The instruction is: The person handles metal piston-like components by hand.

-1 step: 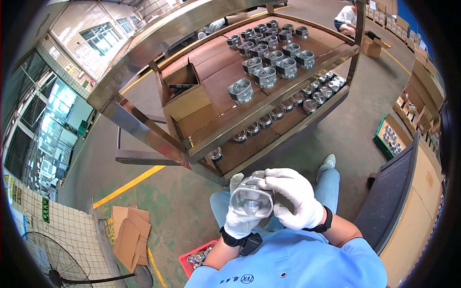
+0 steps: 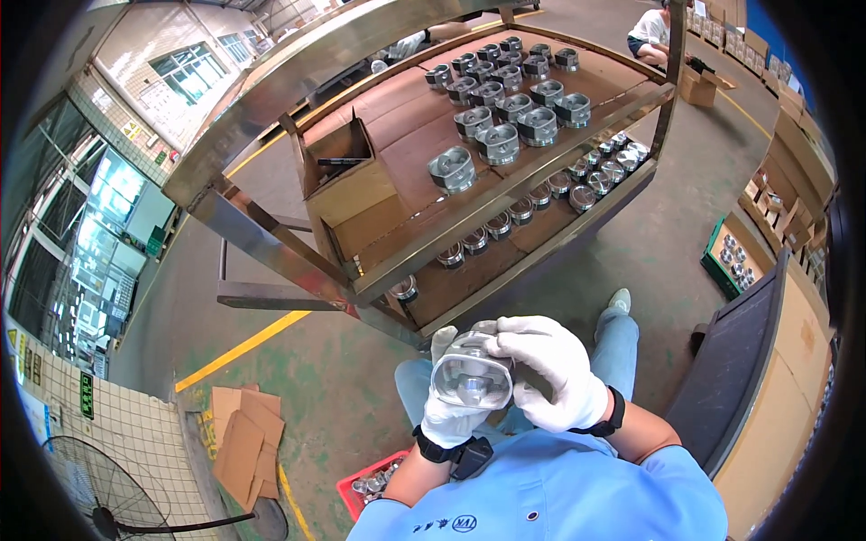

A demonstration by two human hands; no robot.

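A silver metal piston is held close in front of my chest, its hollow underside turned up toward me. My left hand, in a white glove, grips it from below and the left; its thumb shows at the far left side. My right hand, also gloved, curls over the piston's right side with its fingertips on the far rim. Palm and lower fingers of the left hand are hidden behind the piston. Beyond my hands, more pistons stand in rows on a metal rack's cardboard-lined upper shelf.
The lower shelf holds further pistons. An opened carton sits at the rack's left end. A red crate of metal parts is by my left arm. Flattened cardboard and a fan are at left, a dark panel at right. Another person crouches far right.
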